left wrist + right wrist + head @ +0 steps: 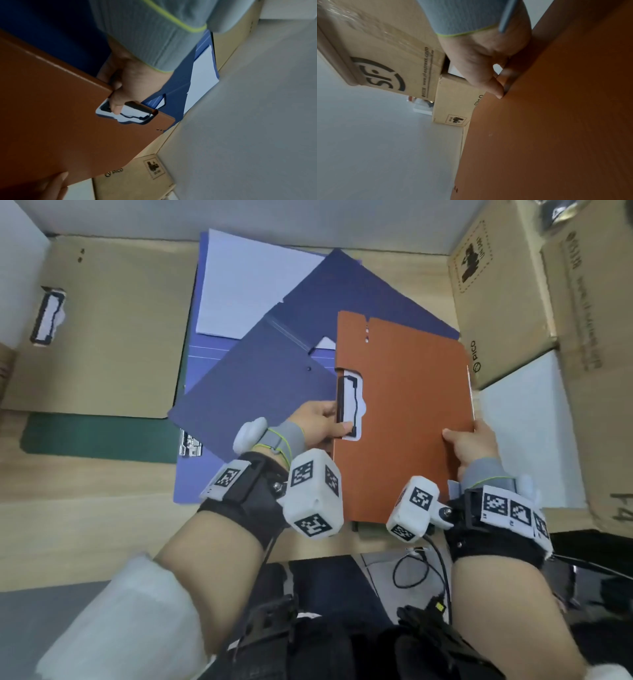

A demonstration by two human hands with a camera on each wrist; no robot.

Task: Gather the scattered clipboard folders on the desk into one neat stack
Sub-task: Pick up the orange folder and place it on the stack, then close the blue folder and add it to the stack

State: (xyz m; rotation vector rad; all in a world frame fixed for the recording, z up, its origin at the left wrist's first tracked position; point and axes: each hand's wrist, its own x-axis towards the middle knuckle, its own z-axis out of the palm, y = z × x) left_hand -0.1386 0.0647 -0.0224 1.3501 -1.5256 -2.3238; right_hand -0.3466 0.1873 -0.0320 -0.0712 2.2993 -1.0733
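The flat orange textured clipboard folder point(404, 419) is held off the desk by both hands. The left hand point(320, 424) is curled round its clip-side edge, thumb on the black wire clip point(347, 405); the right hand point(474, 441) pinches the opposite edge. Carrying step, by judgement. Beyond the left grip lie dark blue folders point(260, 392), fanned and overlapping, further left a tan one point(113, 333). Next: lowering squarely onto one pile, edges aligned.
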